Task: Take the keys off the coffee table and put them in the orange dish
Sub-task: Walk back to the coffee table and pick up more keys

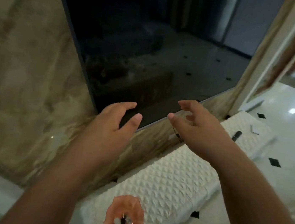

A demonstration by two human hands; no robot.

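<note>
The veined beige marble wall [19, 59] fills most of what I see, polished and mottled, with a big dark glossy screen [141, 46] set flat into it. Below runs a long white cabinet [171, 180] whose top is embossed in a raised diamond quilting, and beyond it lies shiny pale floor tile [289, 129] with small black diamond insets. The person's 2 hands are up in front of the screen, well above the cabinet. The left hand [111, 124] is spread and relaxed with the thumb out; the right hand [195, 125] has its fingers loosely hooked, and neither grips anything. Near the cabinet's front edge sits the orange dish [128, 204], thin, translucent and scalloped round the rim, glass or resin by the look of it. The keys [122, 223] lie inside it, a blurred cluster of 2 pale oval pieces and something dark. The coffee table is out of view. To my eye the placing is done, so what remains is care: bring the hands away high and wide of that light-looking dish so a wrist cannot nudge it off the edge, and check that nothing hangs over the rim.
</note>
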